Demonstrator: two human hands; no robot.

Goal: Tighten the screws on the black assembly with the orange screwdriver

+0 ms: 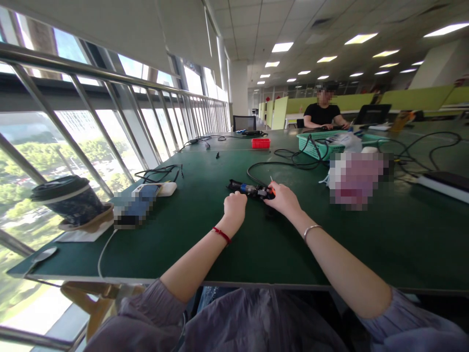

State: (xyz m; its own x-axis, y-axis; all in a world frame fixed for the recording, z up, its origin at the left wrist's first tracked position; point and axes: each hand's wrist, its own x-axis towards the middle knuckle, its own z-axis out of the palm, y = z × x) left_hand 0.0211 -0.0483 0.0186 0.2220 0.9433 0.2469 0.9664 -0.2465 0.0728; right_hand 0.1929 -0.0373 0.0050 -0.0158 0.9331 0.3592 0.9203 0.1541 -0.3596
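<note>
A black cylindrical device with a blue band (249,188) lies across the green table (205,234) in front of me. My left hand (235,208), a red cord on its wrist, is closed with curled fingers against the near side of the device. My right hand (286,199) is closed at the device's right end. Between its fingers shows a small orange-handled tool (271,191) with a thin metal shaft pointing up. The fingertips of both hands are partly hidden. A black cable curves behind the device.
Beyond the hands are a small red box (260,143) and a green basket (308,146) with cables. A blurred pink package (350,181) stands right. On the left are a phone (135,205) and a lidded cup (71,203) near the railing. A person (322,113) sits across the table.
</note>
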